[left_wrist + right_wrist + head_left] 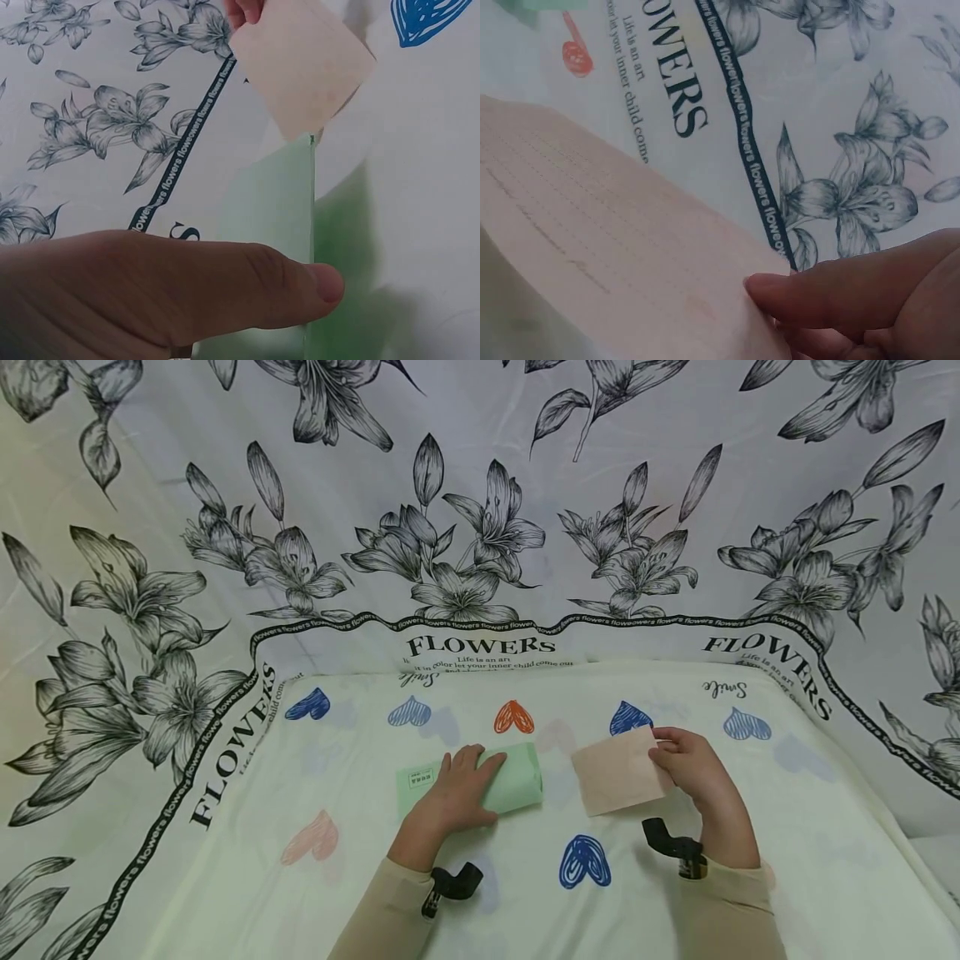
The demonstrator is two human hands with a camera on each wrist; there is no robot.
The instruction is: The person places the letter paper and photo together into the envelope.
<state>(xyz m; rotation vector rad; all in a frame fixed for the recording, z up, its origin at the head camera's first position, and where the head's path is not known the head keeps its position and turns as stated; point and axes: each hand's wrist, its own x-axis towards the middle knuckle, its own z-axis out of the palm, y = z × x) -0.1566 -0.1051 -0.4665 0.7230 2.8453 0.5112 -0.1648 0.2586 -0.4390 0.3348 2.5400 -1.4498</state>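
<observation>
1. Beige sleeves (733, 906) cover my forearms.
2. Green envelope (517, 781) lies beneath my left hand (453, 793), its fingers spread across.
3. Pink paper (618, 774), smaller, sits left of my right hand (693, 768), pinched by its right edge.

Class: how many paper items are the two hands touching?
2: green packet under the left hand, pink sheet in the right hand. More may be hidden.
</observation>
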